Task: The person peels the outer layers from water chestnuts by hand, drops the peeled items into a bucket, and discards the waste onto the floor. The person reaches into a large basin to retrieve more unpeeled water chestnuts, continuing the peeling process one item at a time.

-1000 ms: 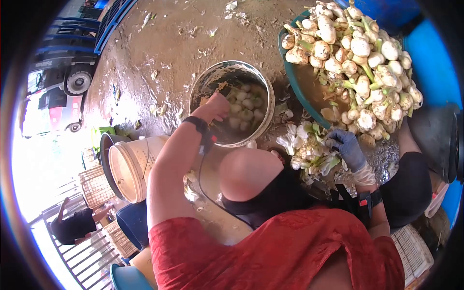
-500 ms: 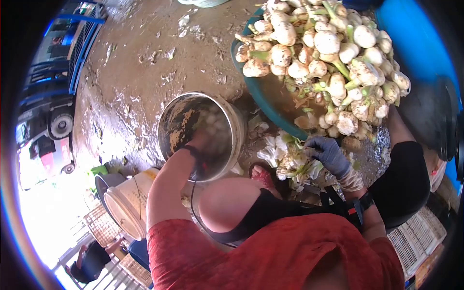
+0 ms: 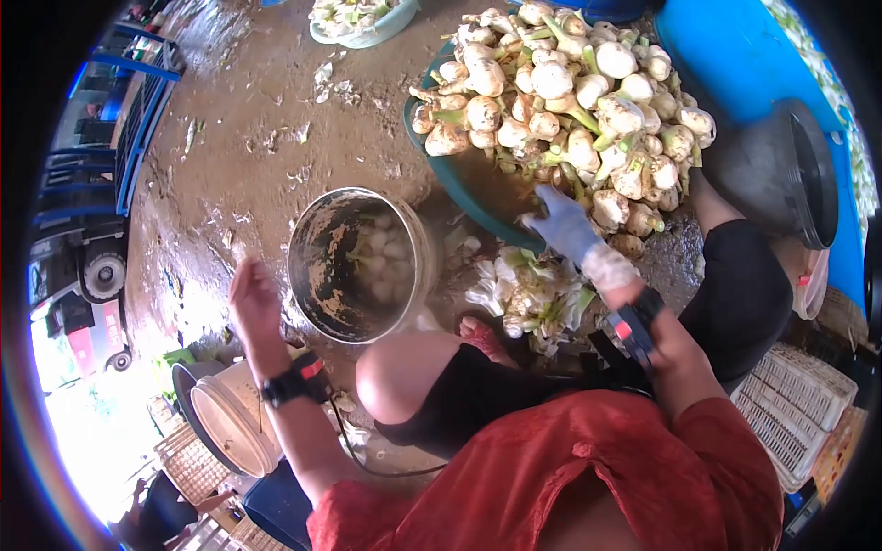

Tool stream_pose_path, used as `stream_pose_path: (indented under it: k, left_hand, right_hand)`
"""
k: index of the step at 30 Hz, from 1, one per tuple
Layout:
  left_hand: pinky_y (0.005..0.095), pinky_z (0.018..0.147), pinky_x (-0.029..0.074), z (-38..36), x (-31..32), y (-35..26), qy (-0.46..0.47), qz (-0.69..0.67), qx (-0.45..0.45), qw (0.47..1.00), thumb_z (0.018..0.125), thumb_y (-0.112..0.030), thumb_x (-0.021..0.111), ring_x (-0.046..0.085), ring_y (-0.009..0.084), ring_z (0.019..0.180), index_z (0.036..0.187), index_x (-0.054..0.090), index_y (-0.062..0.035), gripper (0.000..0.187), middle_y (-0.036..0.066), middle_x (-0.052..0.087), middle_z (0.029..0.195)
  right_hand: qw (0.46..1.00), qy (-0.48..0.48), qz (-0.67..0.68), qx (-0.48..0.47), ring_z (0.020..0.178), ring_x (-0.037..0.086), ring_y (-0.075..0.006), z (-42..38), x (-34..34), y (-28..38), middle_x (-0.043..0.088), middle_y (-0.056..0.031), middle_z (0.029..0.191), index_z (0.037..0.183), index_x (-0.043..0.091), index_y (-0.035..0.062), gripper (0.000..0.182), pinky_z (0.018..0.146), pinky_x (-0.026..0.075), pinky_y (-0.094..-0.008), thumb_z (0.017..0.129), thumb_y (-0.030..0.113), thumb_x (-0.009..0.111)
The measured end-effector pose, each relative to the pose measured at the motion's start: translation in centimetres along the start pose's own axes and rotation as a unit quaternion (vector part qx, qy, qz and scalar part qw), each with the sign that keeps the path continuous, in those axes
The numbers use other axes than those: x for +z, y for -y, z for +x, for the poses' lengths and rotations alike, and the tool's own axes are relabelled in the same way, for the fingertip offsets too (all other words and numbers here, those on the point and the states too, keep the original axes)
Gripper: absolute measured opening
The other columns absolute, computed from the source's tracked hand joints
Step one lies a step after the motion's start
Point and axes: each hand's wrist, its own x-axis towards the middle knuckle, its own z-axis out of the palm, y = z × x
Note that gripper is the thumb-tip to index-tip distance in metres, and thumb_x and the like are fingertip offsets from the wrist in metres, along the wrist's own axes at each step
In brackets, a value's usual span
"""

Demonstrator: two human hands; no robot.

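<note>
one bare left hand [image 3: 255, 308], one gloved right hand [image 3: 562, 225], two black wrist straps [image 3: 285, 387], one streaked bucket [image 3: 424, 266] of several bulbs [image 3: 381, 262], one green basin [image 3: 459, 197] heaped with uncountably many bulbs, one pile of trimmings [image 3: 533, 298]

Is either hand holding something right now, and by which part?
No held thing is visible: the gloved right hand is open beside the green tub. The bare left hand is blurred, so I cannot be certain there.

The one camera, worn on the head, looks forward and steeply down from close above the red shirt [image 3: 542, 468], with the bucket [image 3: 317, 253] and bulbs [image 3: 552, 80] farther out; its wide view darkens at the corners.
</note>
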Motion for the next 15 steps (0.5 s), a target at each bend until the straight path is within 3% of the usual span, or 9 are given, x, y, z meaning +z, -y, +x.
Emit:
stream_pose_path:
  k: [1, 3, 4, 5, 7, 10, 11, 14, 15]
  left_hand:
    - [0.0281, 0.074, 0.050, -2.3, -0.6, -0.8, -0.128, 0.090, 0.085, 0.984, 0.091, -0.009, 0.051, 0.059, 0.0167, 0.082, 0.109, 0.056, 0.0007, 0.021, 0.010, 0.061, 0.092]
    - [0.0352, 0.083, 0.049, -6.7, -4.8, -1.1, -0.170, 0.195, 0.074, 0.963, 0.094, -0.016, 0.046, 0.058, 0.0286, 0.101, 0.116, 0.047, 0.0030, 0.029, 0.019, 0.054, 0.121]
    - [0.0367, 0.079, 0.048, -8.2, -5.5, 0.0, -0.333, 0.312, 0.065, 0.888, 0.093, -0.030, 0.051, 0.059, 0.0268, 0.098, 0.124, 0.048, -0.0011, 0.043, 0.016, 0.056, 0.119]
    - [0.0358, 0.076, 0.048, -9.8, -6.7, 1.2, -0.367, 0.315, 0.064, 0.873, 0.092, -0.031, 0.054, 0.059, 0.0258, 0.097, 0.128, 0.046, -0.0010, 0.047, 0.015, 0.057, 0.119]
    - [0.0326, 0.077, 0.047, -12.9, -4.9, 3.4, -0.375, 0.372, 0.014, 0.849, 0.088, -0.023, 0.057, 0.060, 0.0222, 0.094, 0.128, 0.047, 0.0002, 0.047, 0.012, 0.062, 0.112]
    - [0.0226, 0.058, 0.049, -15.3, -6.4, 6.8, -0.322, 0.346, -0.010, 0.881, 0.086, -0.014, 0.061, 0.061, 0.0127, 0.067, 0.100, 0.064, -0.0002, 0.020, 0.006, 0.066, 0.080]
    - [0.0226, 0.058, 0.049, -15.5, -6.4, 7.3, -0.322, 0.344, -0.007, 0.882, 0.086, -0.014, 0.061, 0.061, 0.0127, 0.067, 0.100, 0.064, -0.0002, 0.020, 0.006, 0.066, 0.080]
    - [0.0192, 0.053, 0.047, -16.7, -6.3, 7.4, -0.356, 0.338, 0.019, 0.871, 0.086, -0.015, 0.063, 0.058, 0.0109, 0.057, 0.086, 0.066, -0.0003, 0.015, 0.005, 0.063, 0.070]
    - [0.0210, 0.054, 0.048, -17.0, -6.2, 6.7, -0.369, 0.348, 0.019, 0.861, 0.086, -0.019, 0.063, 0.058, 0.0114, 0.059, 0.086, 0.064, -0.0008, 0.018, 0.004, 0.063, 0.072]
  right_hand:
    - [1.000, -0.003, -0.001, 0.000, 0.104, 0.059, -0.0302, 1.3, 0.6, 0.3, 0.059, -0.0199, 0.113, 0.120, 0.055, 0.0107, 0.049, 0.088, 0.049, -0.0375, 0.076, 0.027, 0.070]
    - [0.987, 0.043, 0.043, 0.149, 0.115, 0.051, -0.0351, 3.5, 1.7, 1.7, 0.053, -0.0235, 0.122, 0.127, 0.051, 0.0136, 0.060, 0.096, 0.043, -0.0393, 0.074, 0.034, 0.069]
    - [0.987, 0.040, 0.044, 0.147, 0.115, 0.051, -0.0351, 3.6, 2.4, 2.7, 0.053, -0.0235, 0.122, 0.127, 0.051, 0.0136, 0.060, 0.096, 0.043, -0.0393, 0.074, 0.034, 0.069]
    - [0.988, 0.059, 0.039, 0.135, 0.115, 0.051, -0.0355, 3.2, 3.0, 3.6, 0.052, -0.0244, 0.123, 0.128, 0.050, 0.0126, 0.061, 0.096, 0.043, -0.0380, 0.073, 0.032, 0.069]
    - [0.991, 0.088, 0.024, 0.095, 0.113, 0.052, -0.0356, 1.1, 3.9, 4.2, 0.054, -0.0249, 0.120, 0.126, 0.050, 0.0086, 0.059, 0.096, 0.043, -0.0357, 0.073, 0.025, 0.068]
    - [0.974, 0.184, 0.128, -0.037, 0.112, 0.053, -0.0345, 0.2, 3.9, 1.9, 0.056, -0.0223, 0.119, 0.125, 0.051, 0.0083, 0.058, 0.095, 0.043, -0.0362, 0.072, 0.021, 0.069]
    - [0.972, 0.197, 0.121, -0.043, 0.111, 0.054, -0.0335, 0.0, 3.0, 1.9, 0.057, -0.0189, 0.119, 0.125, 0.051, 0.0084, 0.056, 0.094, 0.043, -0.0362, 0.073, 0.018, 0.070]
    - [0.984, 0.069, 0.144, 0.076, 0.110, 0.055, -0.0327, -0.3, 1.9, 2.1, 0.057, -0.0182, 0.120, 0.125, 0.050, 0.0052, 0.056, 0.094, 0.043, -0.0362, 0.075, 0.017, 0.070]
    - [0.982, 0.102, 0.129, 0.095, 0.111, 0.055, -0.0342, 0.5, 1.5, 2.2, 0.056, -0.0235, 0.120, 0.129, 0.044, 0.0011, 0.065, 0.095, 0.043, -0.0368, 0.074, 0.020, 0.071]
